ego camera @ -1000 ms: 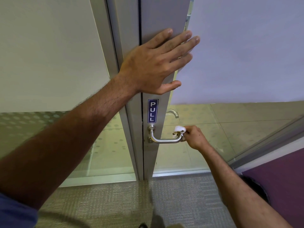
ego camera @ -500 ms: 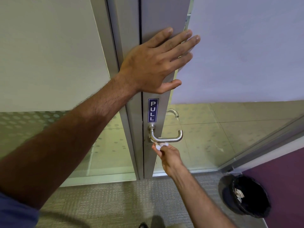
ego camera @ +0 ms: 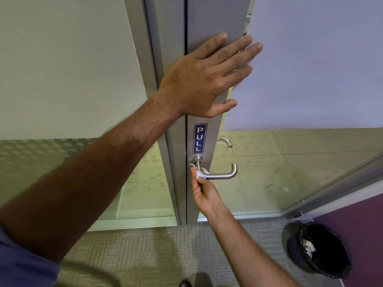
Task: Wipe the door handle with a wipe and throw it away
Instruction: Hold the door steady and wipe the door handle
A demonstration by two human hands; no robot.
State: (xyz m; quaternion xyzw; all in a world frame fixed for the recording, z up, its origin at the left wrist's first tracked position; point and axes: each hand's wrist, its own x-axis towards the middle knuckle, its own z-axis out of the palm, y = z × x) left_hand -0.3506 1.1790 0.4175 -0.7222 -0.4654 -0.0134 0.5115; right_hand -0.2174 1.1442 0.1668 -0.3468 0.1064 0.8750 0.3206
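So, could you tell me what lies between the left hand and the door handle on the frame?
In the head view, a blue PULL sign sits on the door stile between the flat left hand above and the door handle below.

The right hand has slid the wipe from the handle's free end to its base.
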